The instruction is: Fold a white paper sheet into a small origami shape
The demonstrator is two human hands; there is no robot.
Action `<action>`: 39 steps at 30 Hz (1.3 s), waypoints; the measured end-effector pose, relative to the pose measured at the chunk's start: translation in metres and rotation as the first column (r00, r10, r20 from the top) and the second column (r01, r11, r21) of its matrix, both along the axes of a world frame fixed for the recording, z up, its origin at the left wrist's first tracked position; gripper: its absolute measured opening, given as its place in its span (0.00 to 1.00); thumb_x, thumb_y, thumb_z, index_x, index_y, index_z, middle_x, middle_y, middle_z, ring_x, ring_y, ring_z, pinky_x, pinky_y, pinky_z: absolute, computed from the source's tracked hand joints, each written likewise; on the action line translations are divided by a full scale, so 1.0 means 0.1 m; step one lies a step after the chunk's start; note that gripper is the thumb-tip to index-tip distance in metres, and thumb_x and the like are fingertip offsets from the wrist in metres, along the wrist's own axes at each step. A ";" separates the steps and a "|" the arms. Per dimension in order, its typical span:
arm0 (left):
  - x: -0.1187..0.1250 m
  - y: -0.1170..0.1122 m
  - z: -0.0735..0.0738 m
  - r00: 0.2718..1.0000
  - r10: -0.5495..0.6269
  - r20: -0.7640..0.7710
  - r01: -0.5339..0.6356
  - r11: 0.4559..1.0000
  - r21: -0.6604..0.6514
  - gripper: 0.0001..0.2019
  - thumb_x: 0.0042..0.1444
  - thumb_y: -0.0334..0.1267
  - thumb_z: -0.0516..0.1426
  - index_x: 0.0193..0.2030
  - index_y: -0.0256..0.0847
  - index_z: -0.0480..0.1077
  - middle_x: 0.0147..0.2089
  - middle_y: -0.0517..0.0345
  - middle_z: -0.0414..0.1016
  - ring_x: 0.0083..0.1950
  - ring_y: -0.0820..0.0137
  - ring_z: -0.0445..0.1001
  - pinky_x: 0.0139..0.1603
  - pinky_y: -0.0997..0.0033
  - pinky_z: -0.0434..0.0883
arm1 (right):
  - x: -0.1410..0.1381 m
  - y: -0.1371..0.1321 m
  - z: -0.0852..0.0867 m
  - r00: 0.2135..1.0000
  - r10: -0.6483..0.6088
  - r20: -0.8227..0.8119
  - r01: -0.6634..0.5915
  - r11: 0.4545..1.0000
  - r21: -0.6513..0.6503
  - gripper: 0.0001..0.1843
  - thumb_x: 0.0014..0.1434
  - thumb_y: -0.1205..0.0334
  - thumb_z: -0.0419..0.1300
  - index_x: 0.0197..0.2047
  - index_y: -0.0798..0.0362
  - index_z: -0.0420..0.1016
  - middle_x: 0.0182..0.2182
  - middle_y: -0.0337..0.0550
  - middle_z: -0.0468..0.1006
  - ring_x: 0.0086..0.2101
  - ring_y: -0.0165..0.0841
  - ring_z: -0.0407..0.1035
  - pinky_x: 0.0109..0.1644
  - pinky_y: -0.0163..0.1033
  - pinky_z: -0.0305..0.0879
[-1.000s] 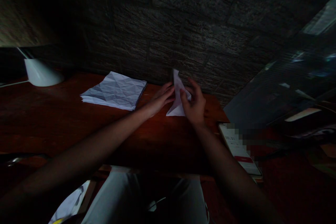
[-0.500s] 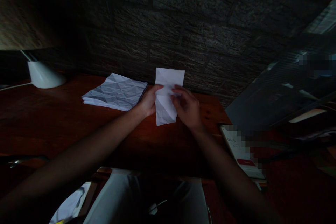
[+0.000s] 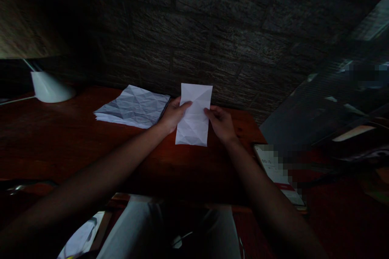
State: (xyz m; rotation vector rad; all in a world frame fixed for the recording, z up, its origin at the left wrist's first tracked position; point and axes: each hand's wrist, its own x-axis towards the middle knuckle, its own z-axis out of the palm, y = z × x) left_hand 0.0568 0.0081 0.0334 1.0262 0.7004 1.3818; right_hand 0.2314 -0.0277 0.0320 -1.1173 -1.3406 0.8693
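A creased white sheet of paper [image 3: 194,123], narrow and rectangular, is held up above the front of the wooden table. My left hand [image 3: 174,116] grips its left edge, thumb lying on the near face and the other fingers behind it. At the right edge, my right hand [image 3: 221,121] pinches the sheet between thumb and fingers. The fingers behind the paper are mostly hidden. Just left of my left hand lies a stack of creased paper sheets [image 3: 133,105], its top sheet marked with a pattern of fold lines.
On the wooden table [image 3: 54,137], a lamp with a white base [image 3: 50,87] stands at the far left. A phone [image 3: 273,170] lies by the right edge, partly pixelated. A dark stone wall [image 3: 194,28] rises behind. Papers [image 3: 80,236] sit low at left.
My right hand has moved from over the face of the sheet to its right edge. The sheet now faces me squarely, less covered, and its top sits slightly lower.
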 end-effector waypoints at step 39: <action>-0.04 -0.14 0.03 0.925 -0.218 -0.310 0.285 0.940 0.190 0.19 0.44 0.34 0.73 0.46 0.41 0.84 0.52 0.50 0.84 0.51 0.62 0.80 0.57 0.61 0.73 | -0.02 -0.03 0.07 0.984 -0.086 -0.154 0.070 0.992 -0.106 0.29 0.55 0.29 0.63 0.35 0.49 0.80 0.32 0.44 0.85 0.36 0.41 0.79 0.36 0.41 0.73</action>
